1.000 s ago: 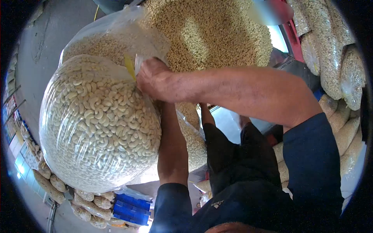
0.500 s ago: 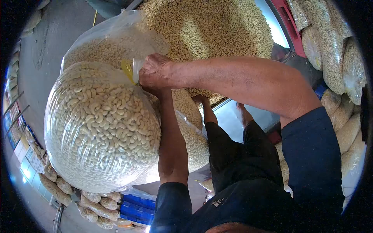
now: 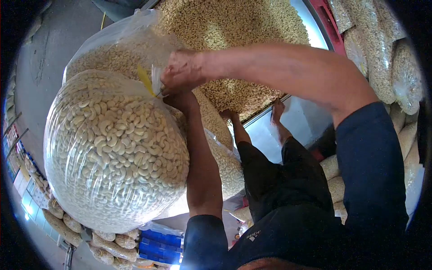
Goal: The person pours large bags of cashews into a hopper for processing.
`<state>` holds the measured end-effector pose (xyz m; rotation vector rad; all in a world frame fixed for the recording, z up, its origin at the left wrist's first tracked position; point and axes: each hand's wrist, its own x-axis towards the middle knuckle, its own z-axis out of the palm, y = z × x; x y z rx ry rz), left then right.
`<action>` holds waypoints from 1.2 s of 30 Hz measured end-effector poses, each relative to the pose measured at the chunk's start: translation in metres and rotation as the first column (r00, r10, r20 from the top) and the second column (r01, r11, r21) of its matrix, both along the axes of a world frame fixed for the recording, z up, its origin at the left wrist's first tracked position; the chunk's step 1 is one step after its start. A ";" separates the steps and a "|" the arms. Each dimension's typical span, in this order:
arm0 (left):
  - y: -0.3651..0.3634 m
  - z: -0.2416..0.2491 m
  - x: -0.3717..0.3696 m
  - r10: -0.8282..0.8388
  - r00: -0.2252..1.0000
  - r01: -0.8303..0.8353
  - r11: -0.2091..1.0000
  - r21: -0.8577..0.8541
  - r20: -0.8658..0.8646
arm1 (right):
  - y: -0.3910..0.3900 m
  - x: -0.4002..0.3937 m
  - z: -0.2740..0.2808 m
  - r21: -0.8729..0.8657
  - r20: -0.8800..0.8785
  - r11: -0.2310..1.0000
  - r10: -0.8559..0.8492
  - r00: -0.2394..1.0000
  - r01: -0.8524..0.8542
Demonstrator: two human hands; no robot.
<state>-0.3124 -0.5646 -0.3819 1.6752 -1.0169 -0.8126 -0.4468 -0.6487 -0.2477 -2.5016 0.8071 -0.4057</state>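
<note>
A large clear plastic bag [image 3: 117,157] bulges with whole cashews on the left. Its gathered neck [image 3: 156,79] points up beside my hands. A yellow tie [image 3: 145,81] sticks out at the neck. My right hand [image 3: 181,71] is closed at the neck, its forearm reaching across from the right. Just below it, my left hand [image 3: 181,101] is closed on the base of the neck, its forearm lying along the bag's side. My fingertips and the far end of the tie are partly hidden.
Behind is another clear bag of cashews [image 3: 105,58]. A broad heap of cashews [image 3: 243,31] lies on a metal surface [image 3: 274,128]. Filled bags [image 3: 375,49] are stacked at the right, and more bags [image 3: 112,247] lie by blue crates [image 3: 159,246] at lower left.
My right hand has shifted slightly, with its elbow swung outward and the forearm blurred. The yellow tie now stands out straighter. The cashew bag appears slightly farther left in view.
</note>
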 end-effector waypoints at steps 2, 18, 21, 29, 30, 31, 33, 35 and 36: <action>0.000 0.006 -0.003 -0.004 1.000 0.004 1.000 0.016 0.021 | 0.019 0.026 0.018 0.225 -0.129 0.865 -0.430 0.893 0.449; -0.003 0.019 -0.008 -0.037 0.998 0.036 0.999 0.028 0.059 | 0.038 0.051 0.037 -0.078 -0.306 0.883 -0.464 0.831 0.464; -0.003 0.027 -0.015 -0.046 0.996 0.044 0.999 0.025 0.071 | 0.049 0.067 0.002 -0.033 0.007 0.649 -0.760 0.650 0.760; 0.000 0.026 -0.013 -0.125 0.984 0.126 0.992 0.000 0.130 | 0.048 0.072 -0.013 -0.050 -0.092 0.664 -0.747 0.659 0.746; 0.001 0.034 -0.013 -0.142 0.980 0.143 0.990 -0.003 0.141 | 0.047 0.076 -0.012 -0.008 -0.032 0.578 -0.816 0.578 0.816; -0.004 0.038 -0.016 -0.169 0.968 0.174 0.985 -0.007 0.186 | 0.041 0.056 -0.023 0.004 -0.083 0.698 -0.714 0.695 0.716; -0.012 0.051 -0.022 -0.251 0.915 0.264 0.964 0.000 0.317 | 0.028 0.008 0.006 0.120 -0.191 0.888 -0.417 0.889 0.443; -0.012 0.042 -0.023 -0.296 0.871 0.316 0.949 0.013 0.392 | 0.025 -0.026 0.028 0.235 -0.238 0.897 -0.321 0.917 0.374; -0.010 0.030 -0.021 -0.220 0.970 0.213 0.974 0.072 0.105 | 0.027 -0.041 0.036 0.281 -0.260 0.882 -0.310 0.915 0.379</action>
